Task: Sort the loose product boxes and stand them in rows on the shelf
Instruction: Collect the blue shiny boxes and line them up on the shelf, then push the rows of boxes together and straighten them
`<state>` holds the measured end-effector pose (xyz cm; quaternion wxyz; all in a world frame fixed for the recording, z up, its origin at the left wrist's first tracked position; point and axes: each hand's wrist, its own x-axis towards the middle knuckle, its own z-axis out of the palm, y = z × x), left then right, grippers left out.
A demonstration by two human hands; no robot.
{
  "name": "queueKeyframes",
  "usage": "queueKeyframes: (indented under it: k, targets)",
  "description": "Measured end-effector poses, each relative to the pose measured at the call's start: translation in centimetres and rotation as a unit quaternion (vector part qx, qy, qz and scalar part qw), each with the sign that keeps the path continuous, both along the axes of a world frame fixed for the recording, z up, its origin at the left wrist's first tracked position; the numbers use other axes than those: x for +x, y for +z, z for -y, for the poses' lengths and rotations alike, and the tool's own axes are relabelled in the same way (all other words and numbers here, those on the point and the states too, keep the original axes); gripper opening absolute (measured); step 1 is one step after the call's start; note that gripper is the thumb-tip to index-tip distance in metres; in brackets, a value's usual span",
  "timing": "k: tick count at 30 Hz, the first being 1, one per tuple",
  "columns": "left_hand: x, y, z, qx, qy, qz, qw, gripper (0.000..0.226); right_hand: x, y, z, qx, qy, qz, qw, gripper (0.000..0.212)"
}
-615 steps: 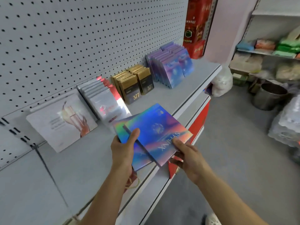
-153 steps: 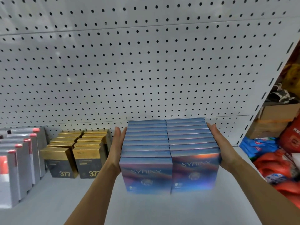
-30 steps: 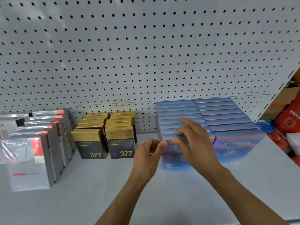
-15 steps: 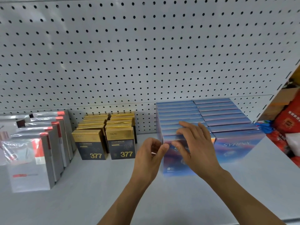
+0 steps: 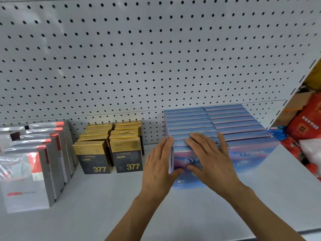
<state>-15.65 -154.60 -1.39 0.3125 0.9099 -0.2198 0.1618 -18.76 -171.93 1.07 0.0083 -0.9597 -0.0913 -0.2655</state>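
Both of my hands have closed in on the front blue box since half a second ago: my left hand [image 5: 159, 166], which was curled just short of it, now lies flat against its left edge, and my right hand [image 5: 211, 160] has spread down over its face.

Nearest to me is the bare front of the shelf [image 5: 97, 206], with my forearms reaching across it. My left hand is released, fingers straight, palm pressing the left side of the front SYRINX box [image 5: 186, 166], thumb tip at its lower left corner. My right hand is also released, fingers fanned over the top edge and front face of that same box, grasping nothing.

What matters is the line of the row. The left row of SYRINX boxes [image 5: 188, 124] runs straight away from me toward the pegboard [image 5: 156, 58], each box standing upright on its edge with its face to me. The front box sits directly ahead of my hands, and both hands are on it, the left at its side, the right across its front. The right row of SYRINX boxes [image 5: 238, 122] stands touching it on the right, so I judge that any push from my left hand squares the box against that neighbour, while my right presses it back along the row.

Off to the left stand the gold 377 boxes [image 5: 111, 150] in two rows, and further left the grey and red boxes [image 5: 31, 162].
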Motion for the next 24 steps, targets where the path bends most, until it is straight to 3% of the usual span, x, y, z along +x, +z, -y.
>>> queueKeyframes:
  k: [16, 24]
  targets:
    - [0.5, 0.2, 0.1, 0.03, 0.013, 0.076, 0.997, 0.083, -0.1, 0.0, -0.3, -0.023, -0.017, -0.019, 0.999, 0.076]
    - [0.2, 0.3, -1.2, 0.048, 0.0, 0.082, 0.995, 0.081, -0.8, 0.7, -0.8, 0.004, -0.013, -0.016, 1.0, 0.06]
